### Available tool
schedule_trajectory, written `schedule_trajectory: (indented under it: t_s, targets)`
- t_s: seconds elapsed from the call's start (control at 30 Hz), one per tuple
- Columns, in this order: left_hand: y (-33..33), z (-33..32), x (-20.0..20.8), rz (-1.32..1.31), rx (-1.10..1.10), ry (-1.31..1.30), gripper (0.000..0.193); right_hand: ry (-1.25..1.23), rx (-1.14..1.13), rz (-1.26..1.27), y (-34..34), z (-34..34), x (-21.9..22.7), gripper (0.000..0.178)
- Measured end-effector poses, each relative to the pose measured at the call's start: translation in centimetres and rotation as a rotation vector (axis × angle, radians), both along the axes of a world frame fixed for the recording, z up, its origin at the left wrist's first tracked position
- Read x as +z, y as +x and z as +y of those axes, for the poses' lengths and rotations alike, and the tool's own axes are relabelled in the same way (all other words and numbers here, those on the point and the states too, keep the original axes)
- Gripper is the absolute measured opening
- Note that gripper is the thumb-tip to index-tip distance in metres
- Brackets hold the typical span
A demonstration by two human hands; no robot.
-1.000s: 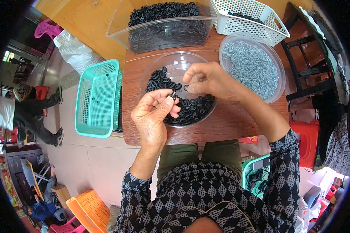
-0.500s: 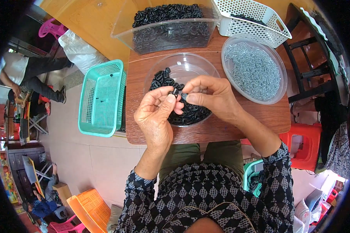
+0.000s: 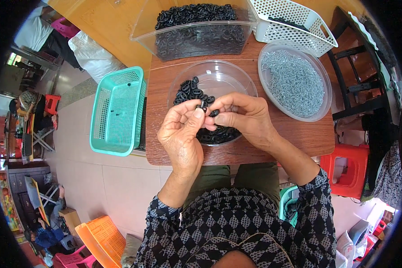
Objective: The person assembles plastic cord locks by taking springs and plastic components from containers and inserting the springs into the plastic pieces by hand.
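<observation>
Pinching small dark part (image 3: 203,106) in left hand (image 3: 182,131), gripping black oval piece (image 3: 214,113) in right hand (image 3: 248,117), close together above clear round tub (image 3: 219,80) on brown surface (image 3: 295,140)

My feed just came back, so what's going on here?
A person sits working at a wooden table. The left hand pinches a small dark part, partly hidden; the right hand holds a small black piece close beside it. Both are above a clear round bowl partly filled with black loops. Silvery metal pieces fill a tub to the right.
</observation>
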State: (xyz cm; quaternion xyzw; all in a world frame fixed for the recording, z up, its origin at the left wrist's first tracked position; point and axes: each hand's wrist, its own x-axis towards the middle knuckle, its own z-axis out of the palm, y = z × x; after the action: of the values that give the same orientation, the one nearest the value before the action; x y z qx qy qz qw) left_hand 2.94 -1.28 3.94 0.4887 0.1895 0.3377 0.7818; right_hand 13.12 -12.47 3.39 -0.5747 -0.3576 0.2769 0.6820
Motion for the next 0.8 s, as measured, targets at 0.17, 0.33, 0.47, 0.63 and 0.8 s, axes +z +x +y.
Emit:
schedule_trajectory:
  t_s: [0.17, 0.33, 0.47, 0.63, 0.8]
  targets:
    - [-0.2, 0.0, -0.3, 0.035, -0.032, -0.013, 0.015, 0.076, -0.025, 0.197, 0.0, 0.1, -1.2, 0.014]
    - [-0.9, 0.0, -0.4, 0.095, -0.065, 0.051, 0.015, -0.032, -0.051, 0.269, 0.9, -0.2, -1.2, 0.016]
    - [-1.0, -0.3, -0.3, 0.129, -0.078, 0.083, 0.015, -0.053, -0.043, 0.259, 1.0, -0.2, -1.2, 0.018]
    - [-1.1, -0.4, -0.4, 0.167, -0.097, 0.132, 0.016, -0.046, -0.051, 0.274, 1.1, -0.1, -1.2, 0.018]
    - [-1.2, -0.6, -0.4, 0.181, -0.092, 0.123, 0.016, 0.0, -0.051, 0.391, 1.1, 0.2, -1.5, 0.016]
